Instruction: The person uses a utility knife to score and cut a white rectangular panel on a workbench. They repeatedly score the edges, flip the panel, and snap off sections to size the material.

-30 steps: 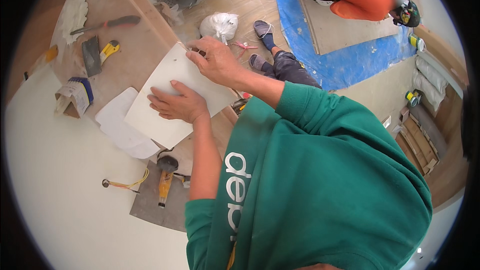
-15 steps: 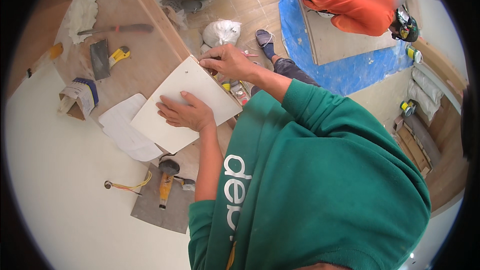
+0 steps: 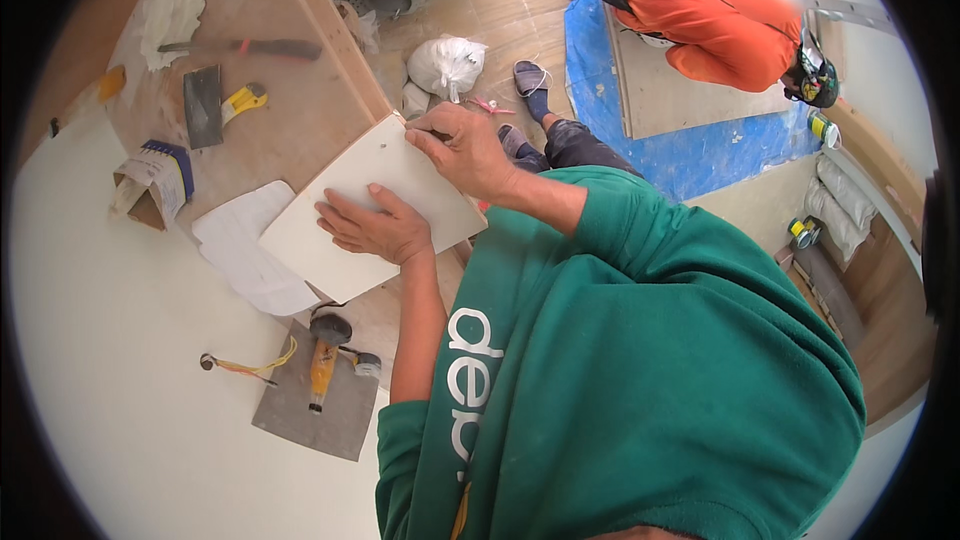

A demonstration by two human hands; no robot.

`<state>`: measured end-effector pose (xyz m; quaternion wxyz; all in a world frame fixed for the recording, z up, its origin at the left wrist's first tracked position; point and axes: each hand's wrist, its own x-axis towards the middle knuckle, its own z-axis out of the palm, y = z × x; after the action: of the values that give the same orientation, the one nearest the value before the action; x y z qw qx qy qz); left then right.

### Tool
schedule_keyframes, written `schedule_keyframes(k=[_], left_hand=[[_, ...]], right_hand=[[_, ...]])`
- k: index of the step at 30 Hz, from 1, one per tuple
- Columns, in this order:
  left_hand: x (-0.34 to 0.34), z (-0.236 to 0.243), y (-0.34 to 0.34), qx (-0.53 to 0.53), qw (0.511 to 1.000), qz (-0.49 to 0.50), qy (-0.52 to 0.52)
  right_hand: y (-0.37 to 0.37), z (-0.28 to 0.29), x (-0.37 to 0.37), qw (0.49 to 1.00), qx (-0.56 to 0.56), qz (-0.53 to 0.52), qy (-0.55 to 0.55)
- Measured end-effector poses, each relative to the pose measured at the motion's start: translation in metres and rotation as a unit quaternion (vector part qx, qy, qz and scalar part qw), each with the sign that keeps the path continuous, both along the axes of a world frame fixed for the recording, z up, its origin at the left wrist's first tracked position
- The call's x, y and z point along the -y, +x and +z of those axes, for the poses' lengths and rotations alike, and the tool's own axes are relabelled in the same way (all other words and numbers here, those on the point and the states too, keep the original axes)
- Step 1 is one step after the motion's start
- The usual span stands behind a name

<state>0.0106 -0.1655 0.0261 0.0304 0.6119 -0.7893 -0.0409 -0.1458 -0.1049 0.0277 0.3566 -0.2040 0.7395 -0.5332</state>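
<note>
My left hand (image 3: 378, 229) lies flat with its fingers spread on a white rectangular board (image 3: 350, 180). My right hand (image 3: 465, 145) is closed at the board's far corner, thumb and forefinger pinched together at the edge. What they hold, if anything, is hidden. A small dark spot shows on the board near that corner. Under its left side lies a white sheet of paper (image 3: 245, 248). Closer to me, a mallet (image 3: 322, 370) with a black head and yellow handle rests on a grey sheet (image 3: 300, 410), with a tape measure (image 3: 367, 364) beside it.
On the wooden surface lie a yellow cutter (image 3: 245, 100), a dark flat block (image 3: 203, 105), a long-bladed tool (image 3: 250, 47) and an opened carton (image 3: 155, 185). Yellow wires (image 3: 250, 370) stick out at left. A white bag (image 3: 447, 68) is on the floor; a co-worker (image 3: 710, 15) in orange bends over blue sheeting (image 3: 690, 155).
My right hand has shifted slightly right and down, still at the board's corner. My left hand stays flat on the board. The view has moved a little.
</note>
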Motion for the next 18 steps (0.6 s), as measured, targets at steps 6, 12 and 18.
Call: schedule_keyframes(k=[6,12,18], left_hand=[[0.001,0.0,-0.001,-0.003,1.0,0.005,0.012],[0.0,-0.001,0.001,-0.013,1.0,-0.006,0.001],[0.001,0.0,0.0,-0.008,1.0,-0.008,0.002]], right_hand=[[-0.004,0.005,0.004,0.992,0.123,0.023,0.025],[-0.037,-0.025,0.001,0.949,0.313,0.041,-0.011],[-0.041,-0.014,0.009,0.994,0.105,-0.002,0.03]])
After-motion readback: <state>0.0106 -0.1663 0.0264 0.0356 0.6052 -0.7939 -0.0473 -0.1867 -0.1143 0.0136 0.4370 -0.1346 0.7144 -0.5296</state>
